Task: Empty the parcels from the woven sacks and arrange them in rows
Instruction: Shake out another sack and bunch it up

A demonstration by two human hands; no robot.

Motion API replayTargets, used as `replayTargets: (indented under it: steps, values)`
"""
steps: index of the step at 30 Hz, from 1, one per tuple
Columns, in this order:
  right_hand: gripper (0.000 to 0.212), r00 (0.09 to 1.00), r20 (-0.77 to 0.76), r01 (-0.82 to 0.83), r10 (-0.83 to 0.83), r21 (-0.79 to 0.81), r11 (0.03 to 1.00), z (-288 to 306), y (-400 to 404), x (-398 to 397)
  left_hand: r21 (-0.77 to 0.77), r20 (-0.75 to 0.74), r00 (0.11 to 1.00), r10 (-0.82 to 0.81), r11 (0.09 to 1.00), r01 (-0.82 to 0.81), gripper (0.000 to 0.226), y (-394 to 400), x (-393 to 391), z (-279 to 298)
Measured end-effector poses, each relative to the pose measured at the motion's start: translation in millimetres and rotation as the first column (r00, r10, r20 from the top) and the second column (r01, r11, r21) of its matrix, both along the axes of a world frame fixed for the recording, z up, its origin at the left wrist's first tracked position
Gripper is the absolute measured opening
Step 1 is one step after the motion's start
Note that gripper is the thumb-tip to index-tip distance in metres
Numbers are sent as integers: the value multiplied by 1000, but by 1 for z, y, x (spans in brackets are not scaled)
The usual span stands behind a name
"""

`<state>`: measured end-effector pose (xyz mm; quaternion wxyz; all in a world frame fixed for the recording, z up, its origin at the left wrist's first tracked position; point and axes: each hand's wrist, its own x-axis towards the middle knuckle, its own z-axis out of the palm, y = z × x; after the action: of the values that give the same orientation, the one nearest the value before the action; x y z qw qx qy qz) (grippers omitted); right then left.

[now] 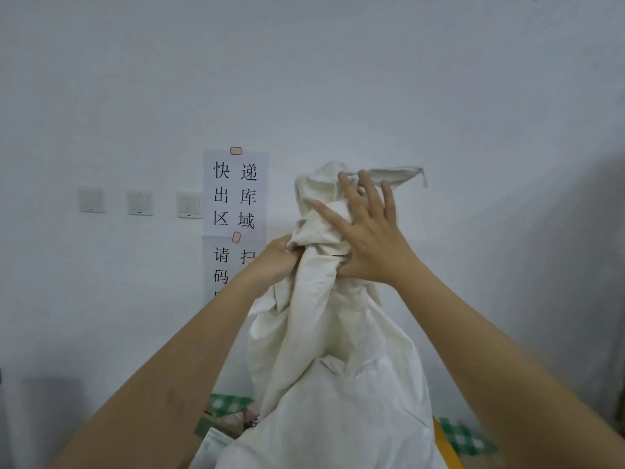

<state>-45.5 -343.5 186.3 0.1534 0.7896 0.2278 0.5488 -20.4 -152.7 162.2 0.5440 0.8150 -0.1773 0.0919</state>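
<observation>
Sack held up against the wall

I have the woven sack (334, 384) lifted in front of me, its bunched neck level with the paper sign (235, 194) and just to the right of it. My left hand (282, 257) is a closed grip on the gathered cloth at the neck — fingers wrapped tight into the folds, partly covering the sign's lower sheet. My right hand (368, 238) is on the other side of the neck, farther from the sign: fingers spread and open, palm pressed flat on the crumpled top, thumb hooked under the bunch. The sack's body hangs below the sign, full and creased. Three wall switches (140, 202) sit left of the sign. Low beneath it, beside the sack, I glimpse green-checked parcels (228, 404) — blurred, I cannot tell what they rest on
</observation>
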Motion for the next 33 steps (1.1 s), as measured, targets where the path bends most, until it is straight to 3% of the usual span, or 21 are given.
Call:
replayTargets:
  steps: [2,4,6,8,11,13,15,17,19,21,23,25,26,29,31,33]
  values:
    - [95,992,-74,94,-97,-46,995,12,7,1,25,-91,995,-34,999,37,26,5,-1,-3]
    - [91,925,-342,157,-167,-57,986,19,15,-3,-5,-148,986,-78,997,78,27,10,-2,-6]
    - [71,766,-636,152,-99,30,988,19,22,-8,14,-187,981,-55,998,59,28,15,-7,-10]
    - [39,634,-771,144,64,200,969,11,24,-10,116,-160,986,56,993,-37,29,16,-12,-12]
    - [33,480,-851,229,214,357,906,-4,16,-5,306,130,951,279,901,-306,20,12,-28,-18]
    - [31,391,-889,288,238,364,886,-10,9,-3,275,313,914,259,896,-348,34,11,-40,-25]
    - [30,320,-908,323,271,373,870,-13,3,-1,386,325,943,76,899,-206,59,8,-54,-33]
    - [35,243,-933,358,267,342,869,-13,5,1,675,252,968,6,716,-180,97,0,-57,-44]
    - [40,166,-952,380,256,301,875,-12,10,2,795,234,972,24,571,-206,120,-5,-49,-56]
    - [51,130,-957,405,260,290,867,-12,14,3,772,275,961,38,587,-244,119,-7,-37,-60]
    - [56,111,-956,438,270,291,851,-15,13,2,756,327,945,22,594,-275,100,-5,-30,-61]
    - [48,150,-948,416,282,319,851,-20,13,-3,736,348,937,4,618,-276,80,-4,-26,-61]
    - [45,215,-935,388,283,348,853,-24,14,-6,705,354,935,13,653,-276,73,-3,-25,-60]
    - [61,588,-790,278,174,399,874,-38,15,-20,578,381,921,74,759,-300,54,-4,-24,-57]
    - [73,850,-526,232,-22,336,913,-49,13,-31,489,394,910,126,810,-324,37,-5,-19,-56]
    - [97,896,-428,253,-114,283,925,-54,10,-38,418,390,903,178,840,-346,28,-3,-15,-53]
